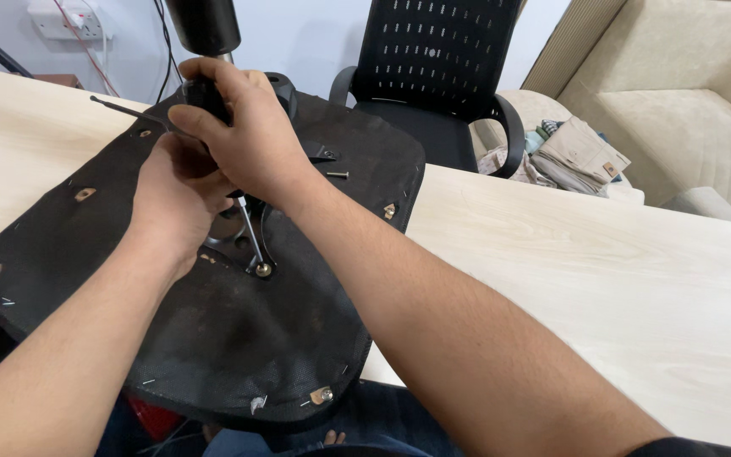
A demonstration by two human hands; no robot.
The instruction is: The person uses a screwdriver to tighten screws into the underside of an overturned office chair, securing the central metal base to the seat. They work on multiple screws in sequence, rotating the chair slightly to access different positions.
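Right hand (243, 140) clenched around the black screwdriver handle (205, 97), shaft angled down to a screw (262, 270) in the metal mechanism plate (234, 237). Left hand (171, 199) curled just beneath, touching the shaft; cannot tell how firmly gripped. Upturned office chair seat (213, 338) flat on the pale wooden table (594, 271), gas-lift cylinder (205, 25) standing above. One loose screw (338, 175) lying on the seat underside beside the plate. Judged partway: plate seated, fastening unfinished. Black mesh chair back (433, 51) behind.

Upright screwdriver (247, 224), tip on seat-plate bolt (262, 270)
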